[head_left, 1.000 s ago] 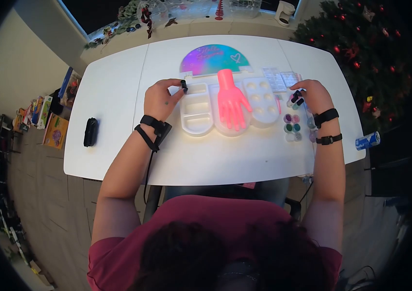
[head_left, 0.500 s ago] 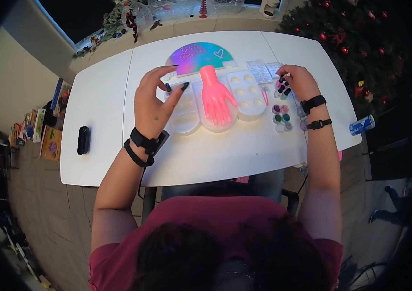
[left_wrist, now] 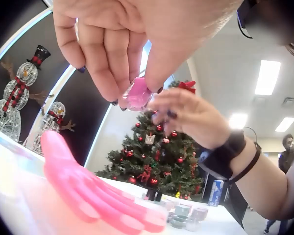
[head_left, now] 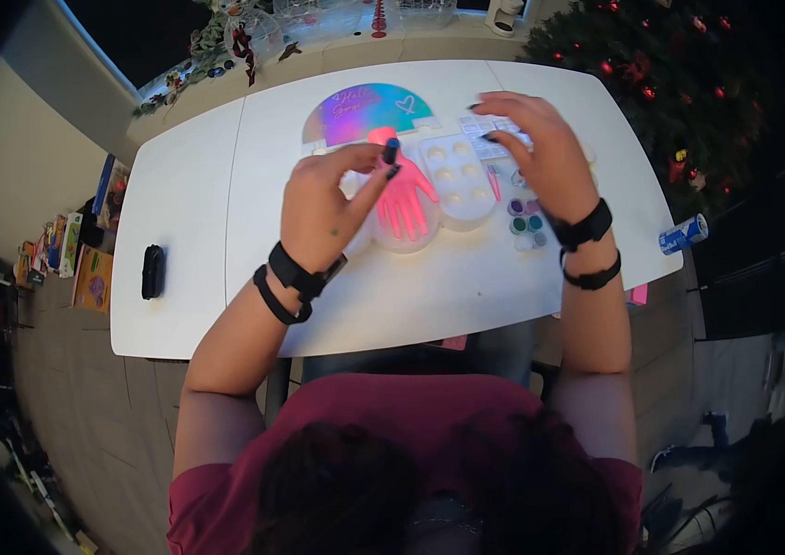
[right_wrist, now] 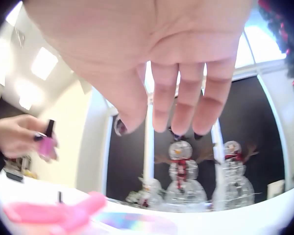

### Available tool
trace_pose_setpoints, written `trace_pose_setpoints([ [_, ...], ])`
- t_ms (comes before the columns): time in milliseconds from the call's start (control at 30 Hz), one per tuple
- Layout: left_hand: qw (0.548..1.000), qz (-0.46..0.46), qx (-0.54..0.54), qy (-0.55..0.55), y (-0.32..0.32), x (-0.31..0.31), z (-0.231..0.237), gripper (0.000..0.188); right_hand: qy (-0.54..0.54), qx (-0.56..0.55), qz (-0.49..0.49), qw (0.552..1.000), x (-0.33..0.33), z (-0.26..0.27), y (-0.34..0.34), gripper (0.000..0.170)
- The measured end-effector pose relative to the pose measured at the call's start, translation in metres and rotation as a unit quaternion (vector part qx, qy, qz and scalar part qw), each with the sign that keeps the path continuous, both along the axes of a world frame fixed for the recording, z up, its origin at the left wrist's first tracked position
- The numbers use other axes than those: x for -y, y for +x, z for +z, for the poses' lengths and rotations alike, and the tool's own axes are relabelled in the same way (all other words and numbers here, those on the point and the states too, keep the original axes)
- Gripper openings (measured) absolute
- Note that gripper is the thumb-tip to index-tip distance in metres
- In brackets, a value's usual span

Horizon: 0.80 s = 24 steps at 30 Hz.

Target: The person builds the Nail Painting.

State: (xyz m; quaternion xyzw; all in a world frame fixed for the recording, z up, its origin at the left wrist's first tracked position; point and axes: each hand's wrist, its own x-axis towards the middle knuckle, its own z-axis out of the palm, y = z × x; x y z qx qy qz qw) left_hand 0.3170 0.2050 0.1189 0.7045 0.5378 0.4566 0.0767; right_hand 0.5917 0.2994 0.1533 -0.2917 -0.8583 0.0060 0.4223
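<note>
My left hand pinches a small pink nail polish bottle between thumb and fingertips, its black cap upward. It holds the bottle up over the pink model hand, which lies on the middle of the white tray. Nothing is held in my right hand, raised over the right side of the tray with fingers extended and thumb apart. In the left wrist view its fingers overlap the bottle's edge. Black bottle caps show behind the model hand.
Small pots of coloured glitter and pink tweezers lie right of the tray. A rainbow half-round panel stands behind it. Printed sheets lie at the back, a blue can at the right edge, a black case at the left.
My left hand let go of a dark-capped bottle at the tray's left and moved right; it now holds the pink bottle. My right hand left the bottles at the right and moved up and leftward.
</note>
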Motion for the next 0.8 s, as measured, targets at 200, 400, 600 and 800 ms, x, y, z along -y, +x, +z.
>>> trace_pose_setpoints([
  [200, 0.984, 0.099, 0.079, -0.128, -0.079, -0.023, -0.022, 0.030, -0.195, 0.201, -0.205, 0.938, -0.076, -0.064, 0.093, 0.032],
  [400, 0.990, 0.058, 0.007, -0.127, -0.103, -0.042, -0.063, 0.032, -0.253, 0.171, -0.213, 0.928, -0.081, -0.080, 0.093, 0.025],
  [600, 0.980, 0.116, -0.145, -0.065, -0.100, -0.044, -0.068, 0.029, -0.178, 0.167, -0.241, 0.939, -0.066, -0.063, 0.085, 0.028],
  [800, 0.980, 0.121, -0.105, -0.115, -0.075, -0.032, -0.043, 0.036, -0.174, -0.042, -0.071, 0.981, 0.000, -0.012, 0.025, 0.024],
])
